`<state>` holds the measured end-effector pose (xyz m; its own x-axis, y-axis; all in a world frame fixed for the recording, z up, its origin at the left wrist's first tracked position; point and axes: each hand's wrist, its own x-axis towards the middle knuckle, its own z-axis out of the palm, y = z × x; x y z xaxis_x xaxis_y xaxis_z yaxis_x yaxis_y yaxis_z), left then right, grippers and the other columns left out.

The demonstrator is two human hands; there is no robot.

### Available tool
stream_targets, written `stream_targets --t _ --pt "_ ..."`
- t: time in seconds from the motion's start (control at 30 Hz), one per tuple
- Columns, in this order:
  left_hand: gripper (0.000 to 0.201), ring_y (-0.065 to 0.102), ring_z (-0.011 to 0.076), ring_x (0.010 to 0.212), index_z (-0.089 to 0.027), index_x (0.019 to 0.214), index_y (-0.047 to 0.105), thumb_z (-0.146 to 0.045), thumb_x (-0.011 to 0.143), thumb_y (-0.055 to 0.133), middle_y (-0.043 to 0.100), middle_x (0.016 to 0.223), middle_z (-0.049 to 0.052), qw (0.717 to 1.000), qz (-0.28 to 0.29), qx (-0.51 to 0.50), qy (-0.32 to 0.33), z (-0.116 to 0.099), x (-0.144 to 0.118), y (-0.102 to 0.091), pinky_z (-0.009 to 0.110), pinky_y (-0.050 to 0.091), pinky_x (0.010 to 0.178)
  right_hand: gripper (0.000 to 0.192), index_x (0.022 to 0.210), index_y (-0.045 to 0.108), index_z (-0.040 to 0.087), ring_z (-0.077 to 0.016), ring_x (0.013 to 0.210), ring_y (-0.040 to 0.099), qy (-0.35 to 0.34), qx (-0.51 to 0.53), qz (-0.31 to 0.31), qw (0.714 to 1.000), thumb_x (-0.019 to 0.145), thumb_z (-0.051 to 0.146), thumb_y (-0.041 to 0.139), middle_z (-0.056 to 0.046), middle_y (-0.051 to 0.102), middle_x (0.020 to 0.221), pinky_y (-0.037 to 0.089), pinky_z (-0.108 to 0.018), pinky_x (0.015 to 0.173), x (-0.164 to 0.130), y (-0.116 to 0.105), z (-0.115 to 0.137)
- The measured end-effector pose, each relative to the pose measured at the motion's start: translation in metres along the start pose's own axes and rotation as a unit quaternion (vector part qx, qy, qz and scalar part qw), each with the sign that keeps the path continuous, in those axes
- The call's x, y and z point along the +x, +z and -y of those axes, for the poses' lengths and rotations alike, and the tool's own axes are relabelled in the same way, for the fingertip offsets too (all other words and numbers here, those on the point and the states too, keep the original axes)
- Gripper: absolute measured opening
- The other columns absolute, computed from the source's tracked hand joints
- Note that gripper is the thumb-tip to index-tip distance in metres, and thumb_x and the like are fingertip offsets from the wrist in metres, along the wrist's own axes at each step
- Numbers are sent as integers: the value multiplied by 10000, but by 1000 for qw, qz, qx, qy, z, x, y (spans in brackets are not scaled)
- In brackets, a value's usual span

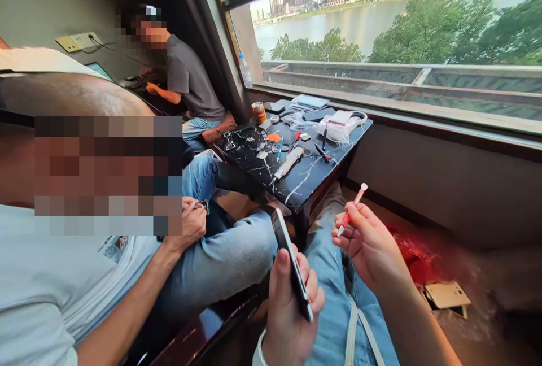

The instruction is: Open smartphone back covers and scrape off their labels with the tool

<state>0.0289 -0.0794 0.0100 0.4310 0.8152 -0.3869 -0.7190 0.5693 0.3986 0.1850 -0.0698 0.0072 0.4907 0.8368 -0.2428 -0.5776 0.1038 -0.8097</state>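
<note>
In the lower middle, my left hand (292,292) is closed round a smartphone (292,264). The phone is turned nearly edge-on, so little of its face shows. To its right, my right hand (370,236) pinches a slim red stick-like tool (352,209) with whitish ends between thumb and fingers. Its exact kind cannot be made out. The tool is apart from the phone, tilted with its upper end towards the window. Both hands are over my lap, in front of the black table (302,185).
On the table lie a white cylindrical tool (288,164), several screwdrivers, a can (258,112) and plastic bags (339,129). A person in a white shirt (84,287) sits close on my left, hands together. Another person (190,72) sits farther back. A red bag (419,258) is at right.
</note>
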Motion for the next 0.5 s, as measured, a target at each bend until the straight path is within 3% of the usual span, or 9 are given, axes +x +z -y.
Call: stream_targets --t 0.1,0.2,0.5 --pt "646 349 3 413 -184 780 501 -592 644 983 485 609 -101 999 12 38 6 7 2 27 104 307 356 447 1099 515 238 -133 618 718 -67 -4 12 998 926 485 845 -5 735 811 628 -203 582 -58 10 16" --pt "646 385 12 447 -192 827 514 -619 659 969 477 620 -103 998 22 53 18 14 1 44 98 346 380 462 1202 484 264 -166 676 762 -87 -33 9 996 948 420 838 -20 764 841 657 -244 644 -93 20 25" --pt "657 348 23 458 -195 762 437 -695 760 864 396 627 -96 990 68 102 69 15 -12 53 135 339 404 373 1099 491 253 -218 635 784 -191 -123 -51 973 967 382 815 -48 793 802 671 -269 632 -115 31 30"
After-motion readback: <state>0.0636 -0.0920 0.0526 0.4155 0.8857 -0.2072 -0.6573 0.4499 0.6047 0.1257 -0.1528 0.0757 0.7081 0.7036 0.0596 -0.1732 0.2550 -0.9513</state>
